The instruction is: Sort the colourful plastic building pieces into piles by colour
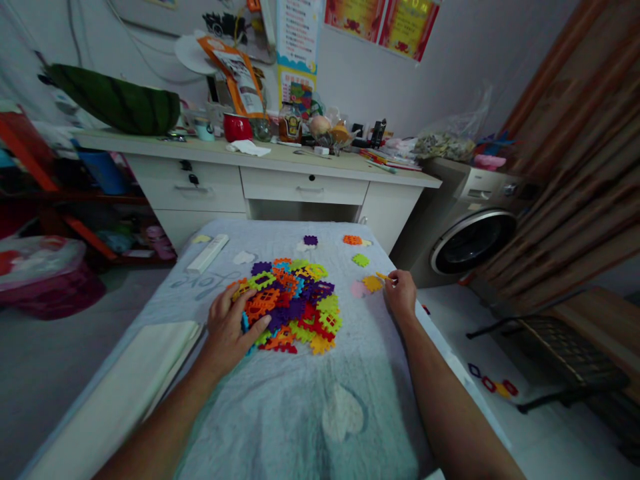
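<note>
A heap of colourful plastic interlocking pieces (293, 308) in orange, purple, green, red, yellow and blue lies mid-table. My left hand (227, 327) rests at the heap's left side, fingers spread over the pieces. To the right, my right hand (401, 293) pinches a yellow interlocking piece (384, 277), seen nearly edge-on. Just left of it, another yellow piece (371, 285) lies on the cloth. Beyond that sit a green piece (360, 260), an orange piece or small stack (353, 240) and a purple piece (311, 240), apart from the heap.
A pale patterned cloth (300, 413) covers the table. A white power strip (209, 253) lies at its far left, and folded white material (120, 393) along the left edge. Behind stands a cluttered white desk (280, 160); a washing machine (465, 220) stands right. Several pieces (493, 385) lie on the floor.
</note>
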### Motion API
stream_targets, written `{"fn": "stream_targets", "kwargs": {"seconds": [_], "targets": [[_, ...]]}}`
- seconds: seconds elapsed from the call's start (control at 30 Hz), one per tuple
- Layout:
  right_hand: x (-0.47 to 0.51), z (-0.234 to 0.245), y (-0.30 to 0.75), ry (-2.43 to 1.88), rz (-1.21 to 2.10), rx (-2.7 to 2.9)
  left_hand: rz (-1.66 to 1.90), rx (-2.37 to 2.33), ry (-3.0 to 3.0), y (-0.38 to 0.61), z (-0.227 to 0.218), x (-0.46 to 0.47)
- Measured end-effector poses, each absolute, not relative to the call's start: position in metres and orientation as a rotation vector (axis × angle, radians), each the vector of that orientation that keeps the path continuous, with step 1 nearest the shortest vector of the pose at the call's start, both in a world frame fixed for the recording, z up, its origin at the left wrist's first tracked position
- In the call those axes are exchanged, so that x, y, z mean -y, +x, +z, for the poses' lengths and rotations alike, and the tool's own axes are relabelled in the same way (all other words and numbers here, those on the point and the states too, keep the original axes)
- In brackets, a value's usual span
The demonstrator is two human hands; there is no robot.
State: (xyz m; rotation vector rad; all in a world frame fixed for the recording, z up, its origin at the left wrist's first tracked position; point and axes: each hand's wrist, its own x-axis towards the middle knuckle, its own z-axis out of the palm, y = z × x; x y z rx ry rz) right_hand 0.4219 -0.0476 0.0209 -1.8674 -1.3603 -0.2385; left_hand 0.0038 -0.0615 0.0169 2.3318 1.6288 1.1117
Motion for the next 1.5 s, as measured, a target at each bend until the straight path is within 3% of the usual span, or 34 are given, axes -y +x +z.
{"fn": "stream_targets", "kwargs": {"seconds": [0.37, 0.5, 0.67, 0.83, 1.3, 1.5], "targets": [[0.053, 0.026, 0.406, -2.094, -0.235, 1.733, 1.094, -1.629, 2.369, 0.003, 0.016, 0.061], [0.057, 0.035, 0.387, -1.791, -0.133, 1.797, 1.079, -1.635, 2.381, 0.003, 0.019, 0.063], [0.067, 0.048, 0.346, -1.326, 0.359, 2.04, 1.071, -1.64, 2.379, 0.003, 0.02, 0.065], [0.075, 0.049, 0.323, -1.223, 0.46, 2.161, 1.067, -1.629, 2.367, 0.003, 0.019, 0.065], [0.063, 0.065, 0.349, -1.268, 0.776, 1.933, 1.089, -1.605, 2.349, 0.005, 0.017, 0.064], [0.012, 0.07, 0.392, -1.463, 0.691, 1.555, 1.074, -1.607, 2.349, 0.004, 0.015, 0.063]]}}
